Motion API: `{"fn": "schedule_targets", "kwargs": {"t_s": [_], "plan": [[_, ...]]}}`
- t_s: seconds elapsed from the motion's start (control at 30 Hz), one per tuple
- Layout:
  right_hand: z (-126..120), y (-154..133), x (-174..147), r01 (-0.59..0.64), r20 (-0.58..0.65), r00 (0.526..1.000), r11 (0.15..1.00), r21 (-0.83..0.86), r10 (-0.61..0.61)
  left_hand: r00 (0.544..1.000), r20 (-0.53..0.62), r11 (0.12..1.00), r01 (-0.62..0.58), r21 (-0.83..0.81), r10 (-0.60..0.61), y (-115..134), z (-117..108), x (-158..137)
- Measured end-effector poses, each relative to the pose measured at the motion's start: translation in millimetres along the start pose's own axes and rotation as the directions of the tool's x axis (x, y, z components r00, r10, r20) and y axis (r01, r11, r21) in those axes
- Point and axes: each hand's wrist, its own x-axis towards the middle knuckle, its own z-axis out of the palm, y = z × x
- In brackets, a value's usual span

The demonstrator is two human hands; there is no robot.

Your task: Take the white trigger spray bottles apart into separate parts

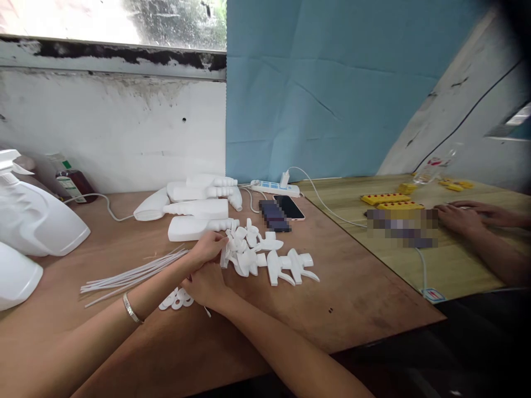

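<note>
My left hand [207, 247], with a bracelet on its wrist, reaches to the left edge of a pile of white trigger spray heads [248, 260]. Its fingers are bent and touch or nearly touch the heads; what they grip is hidden. Just below, my right hand [206, 286] is curled over a small heap of white ring washers [177, 299]. Its fingertips are mostly hidden, and a thin white tip [208, 312] shows beneath it. Left of both hands lies a bundle of thin white tubes [124, 276], partly behind my left forearm.
White bottles [194, 228] lie behind the hands; larger spray bottles [45, 213] stand left. Phones [289, 207] and a power strip [276, 188] are at the back. Right, another person's hands [464, 218] rest near yellow pieces [385, 199] on an adjoining table [332, 190].
</note>
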Motion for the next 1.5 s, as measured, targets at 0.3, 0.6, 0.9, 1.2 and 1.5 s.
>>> {"fn": "schedule_targets", "kwargs": {"t_s": [0.3,0.6,0.9,1.2,1.5], "plan": [[0.4,3.7,3.6,-0.006,-0.007,1.0,1.0,-0.007,0.006,0.983,-0.07,0.915,-0.131,0.382,0.17,7.4,-38.6,-51.4],[-6.3,-1.4,0.8,-0.035,-0.034,0.999,0.999,0.012,0.035,0.948,-0.2,0.859,-0.119,0.499,0.247,-18.8,-91.1,-97.9],[-0.6,-0.5,-0.2,0.247,-0.285,0.943,0.935,0.253,-0.172,0.721,-0.474,0.675,0.014,0.738,0.504,-34.2,-147.5,-142.6],[3.8,-2.2,-0.2,0.266,-0.275,0.943,0.922,0.28,-0.188,0.099,-0.722,0.542,0.593,0.596,0.685,-32.1,-226.7,-182.9],[6.8,-0.2,0.4,0.196,-0.27,0.957,0.918,0.345,-0.103,0.234,-0.867,0.655,0.576,0.489,0.441,-63.2,-241.8,-182.9]]}}
